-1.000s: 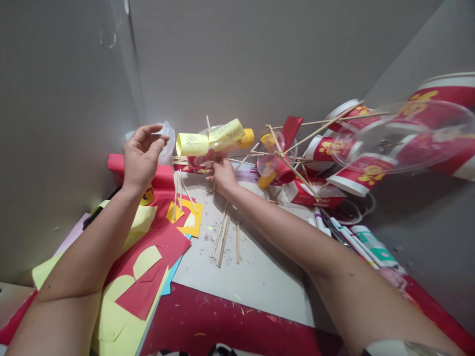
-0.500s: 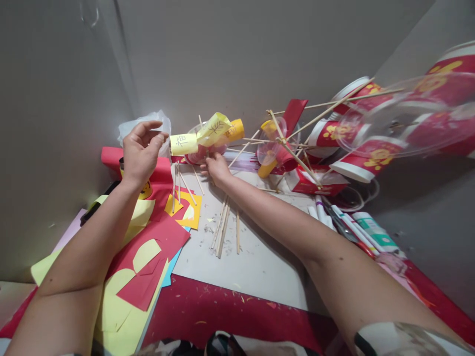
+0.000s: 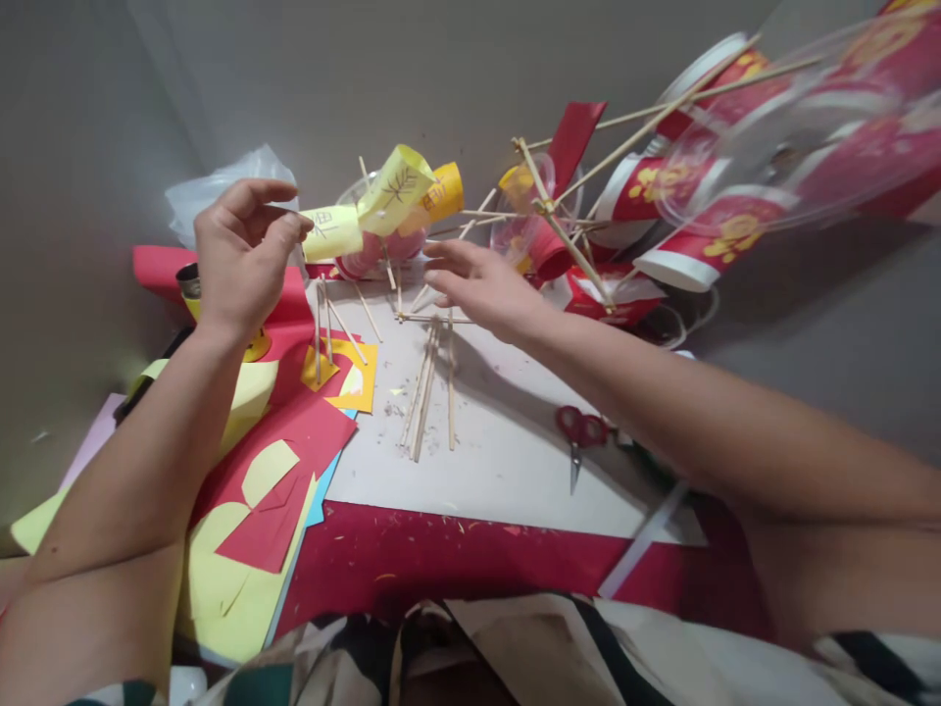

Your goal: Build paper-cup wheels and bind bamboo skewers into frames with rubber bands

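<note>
My left hand (image 3: 242,250) is raised at the left with thumb and fingers curled in a pinch. Its thumb tip meets the left end of a yellow paper tag (image 3: 330,231). The tag belongs to a craft piece (image 3: 389,211) made of a clear plastic cup, yellow paper rolls and thin sticks, close to the back wall. What the pinch holds is too thin to make out. My right hand (image 3: 477,282) hovers open, fingers stretched out, just right of the craft piece. Loose bamboo sticks (image 3: 426,382) lie on the white table below it.
Red-handled scissors (image 3: 580,431) lie under my right forearm. Red and white paper cups (image 3: 691,260), a clear plastic lid (image 3: 765,147) and crossed sticks (image 3: 559,230) pile up at the back right. Red and yellow cut paper (image 3: 279,461) covers the left. A plastic bag (image 3: 221,186) sits in the corner.
My right hand has let go of the craft piece and drawn back to the right, open. The camera tilted down, and the scissors came into view. My left hand keeps its pinch pose.
</note>
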Demonstrator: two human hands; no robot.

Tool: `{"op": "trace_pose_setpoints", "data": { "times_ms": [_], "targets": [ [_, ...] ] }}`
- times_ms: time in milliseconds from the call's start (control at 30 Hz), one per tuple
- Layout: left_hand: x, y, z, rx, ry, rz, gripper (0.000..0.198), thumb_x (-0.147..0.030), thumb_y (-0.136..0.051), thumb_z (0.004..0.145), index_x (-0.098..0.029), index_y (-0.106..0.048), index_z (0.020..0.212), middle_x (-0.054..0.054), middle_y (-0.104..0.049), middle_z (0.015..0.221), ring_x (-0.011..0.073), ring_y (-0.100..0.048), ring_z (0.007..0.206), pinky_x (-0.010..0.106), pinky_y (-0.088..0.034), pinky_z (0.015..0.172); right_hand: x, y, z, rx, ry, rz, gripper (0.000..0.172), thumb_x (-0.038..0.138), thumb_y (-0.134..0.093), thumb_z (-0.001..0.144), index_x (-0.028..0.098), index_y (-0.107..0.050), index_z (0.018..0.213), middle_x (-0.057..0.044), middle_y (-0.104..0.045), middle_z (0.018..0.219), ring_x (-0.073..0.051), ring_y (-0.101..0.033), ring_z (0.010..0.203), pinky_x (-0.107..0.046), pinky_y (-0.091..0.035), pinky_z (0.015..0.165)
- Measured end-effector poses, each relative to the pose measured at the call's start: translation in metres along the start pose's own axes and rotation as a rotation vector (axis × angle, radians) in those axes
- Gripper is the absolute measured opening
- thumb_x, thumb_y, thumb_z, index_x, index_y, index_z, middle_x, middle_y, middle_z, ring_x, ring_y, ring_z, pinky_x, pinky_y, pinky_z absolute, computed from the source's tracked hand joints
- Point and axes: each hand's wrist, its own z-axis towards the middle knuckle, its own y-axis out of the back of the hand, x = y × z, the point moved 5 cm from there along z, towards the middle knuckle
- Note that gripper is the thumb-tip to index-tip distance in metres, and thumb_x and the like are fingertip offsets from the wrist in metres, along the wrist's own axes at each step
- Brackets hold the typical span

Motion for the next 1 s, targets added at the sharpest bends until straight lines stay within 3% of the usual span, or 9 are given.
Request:
{"op": "trace_pose_setpoints", "data": {
  "times_ms": [133, 233, 333, 400, 500, 567, 733, 867, 1000],
  "targets": [
    [-0.013, -0.017, -0.009, 0.105, -0.014, -0.005, 0.023, 0.003, -0.063, 0.080, -0.014, -0.077, 0.090, -0.001, -0.077, 0.073, 0.0102, -0.073, 0.067, 0.021, -0.058, 0.067, 0.024, 0.048, -0.065, 0.058, 0.046, -0.163, 0.031, 0.032, -0.066, 0.089, 0.022, -0.071, 0.118, -0.009, -0.072, 0.126, -0.028, -0.068, 0.115, -0.050, -0.057, 0.102],
    [-0.016, -0.032, -0.021, 0.212, -0.011, -0.009, 0.014, -0.006, -0.069, 0.081, -0.014, -0.077, 0.088, -0.001, -0.076, 0.075, 0.0103, -0.072, 0.067, 0.022, -0.056, 0.066, 0.038, 0.082, -0.118, 0.008, 0.030, -0.290, 0.035, 0.039, -0.070, 0.089, 0.025, -0.072, 0.120, -0.007, -0.074, 0.120, -0.026, -0.070, 0.110, -0.046, -0.059, 0.097],
    [-0.014, -0.049, -0.039, 0.335, 0.002, 0.056, 0.010, -0.020, -0.071, 0.081, -0.014, -0.077, 0.088, 0.001, -0.076, 0.077, 0.0112, -0.068, 0.066, 0.023, -0.052, 0.064, 0.043, 0.110, -0.170, -0.162, -0.041, -0.379, 0.032, 0.041, -0.068, 0.091, 0.025, -0.074, 0.117, -0.005, -0.077, 0.113, -0.022, -0.072, 0.100, -0.040, -0.060, 0.090],
    [-0.014, -0.060, -0.053, 0.434, -0.010, 0.216, 0.015, -0.027, -0.068, 0.082, -0.015, -0.076, 0.082, 0.001, -0.073, 0.072, 0.0117, -0.064, 0.062, 0.024, -0.047, 0.061, 0.040, 0.124, -0.203, -0.300, -0.104, -0.394, 0.026, 0.039, -0.068, 0.091, 0.026, -0.076, 0.112, -0.004, -0.078, 0.107, -0.019, -0.072, 0.092, -0.035, -0.061, 0.083],
    [-0.011, -0.074, -0.072, 0.603, -0.066, 0.469, 0.025, -0.036, -0.059, 0.083, -0.017, -0.072, 0.073, 0.001, -0.066, 0.062, 0.0130, -0.057, 0.055, 0.026, -0.038, 0.057, 0.023, 0.135, -0.245, -0.489, -0.216, -0.350, 0.021, 0.038, -0.070, 0.089, 0.024, -0.077, 0.102, -0.005, -0.079, 0.097, -0.017, -0.072, 0.081, -0.032, -0.062, 0.074],
    [-0.005, -0.082, -0.083, 0.719, -0.063, 0.645, 0.032, -0.043, -0.053, 0.085, -0.018, -0.072, 0.076, 0.003, -0.067, 0.064, 0.0166, -0.057, 0.057, 0.028, -0.034, 0.056, 0.007, 0.140, -0.267, -0.619, -0.288, -0.298, 0.022, 0.040, -0.071, 0.088, 0.023, -0.077, 0.100, -0.007, -0.080, 0.096, -0.018, -0.074, 0.084, -0.033, -0.062, 0.077],
    [0.016, -0.092, -0.100, 0.949, 0.044, 0.969, 0.047, -0.058, -0.042, 0.089, -0.022, -0.072, 0.087, 0.007, -0.069, 0.073, 0.0253, -0.062, 0.070, 0.030, -0.030, 0.059, -0.015, 0.146, -0.293, -0.754, -0.336, -0.456, 0.025, 0.041, -0.071, 0.088, 0.021, -0.077, 0.102, -0.008, -0.080, 0.099, -0.021, -0.074, 0.084, -0.038, -0.062, 0.081],
    [0.019, -0.099, -0.112, 1.104, 0.057, 1.012, 0.049, -0.063, -0.042, 0.092, -0.022, -0.070, 0.092, 0.008, -0.072, 0.080, 0.0269, -0.064, 0.077, 0.030, -0.030, 0.061, -0.016, 0.143, -0.293, -0.729, -0.308, -0.586, 0.025, 0.039, -0.068, 0.090, 0.022, -0.077, 0.106, -0.008, -0.080, 0.103, -0.022, -0.075, 0.085, -0.038, -0.061, 0.082],
    [0.020, -0.101, -0.116, 1.154, 0.069, 1.019, 0.049, -0.063, -0.042, 0.093, -0.022, -0.067, 0.093, 0.010, -0.074, 0.085, 0.0290, -0.066, 0.082, 0.031, -0.031, 0.061, -0.011, 0.134, -0.285, -0.658, -0.197, -0.626, 0.022, 0.034, -0.066, 0.093, 0.021, -0.077, 0.108, -0.008, -0.080, 0.108, -0.022, -0.076, 0.093, -0.037, -0.060, 0.088]
  ]
}}
